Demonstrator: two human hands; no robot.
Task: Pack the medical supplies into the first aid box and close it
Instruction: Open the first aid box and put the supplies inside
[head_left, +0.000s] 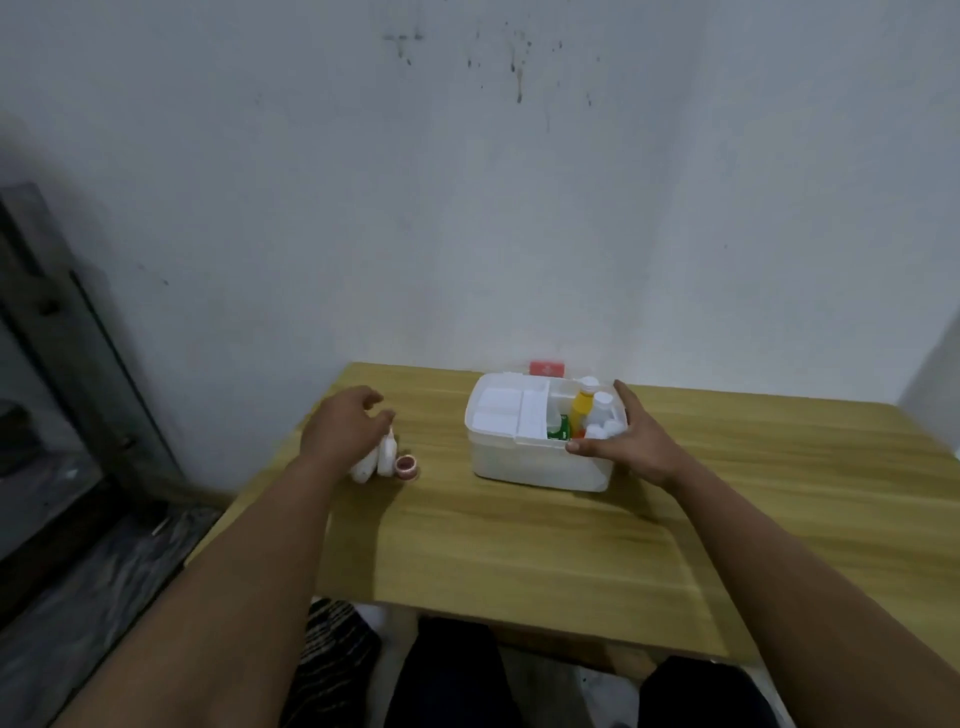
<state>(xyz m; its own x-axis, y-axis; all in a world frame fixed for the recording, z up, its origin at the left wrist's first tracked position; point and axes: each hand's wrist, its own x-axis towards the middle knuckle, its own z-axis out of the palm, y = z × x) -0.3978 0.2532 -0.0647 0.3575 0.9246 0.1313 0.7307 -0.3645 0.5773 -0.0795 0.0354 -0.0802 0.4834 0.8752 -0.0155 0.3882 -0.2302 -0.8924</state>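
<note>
The white first aid box (524, 465) stands open on the wooden table (571, 545), near the wall. A white tray fills its left half; a yellow bottle (581, 407), white bottles (602, 402) and a green packet (558, 430) stand in its right half. My right hand (631, 441) grips the box's right front corner, thumb on the rim. My left hand (345, 428) hovers with spread fingers over white bandage rolls (376, 457) and a small pink tape roll (407, 465) lying left of the box.
A red-and-white lid piece (547, 369) shows behind the box against the wall. A dark glass panel (67, 364) stands left of the table. My knees (452, 675) are under the table's front edge.
</note>
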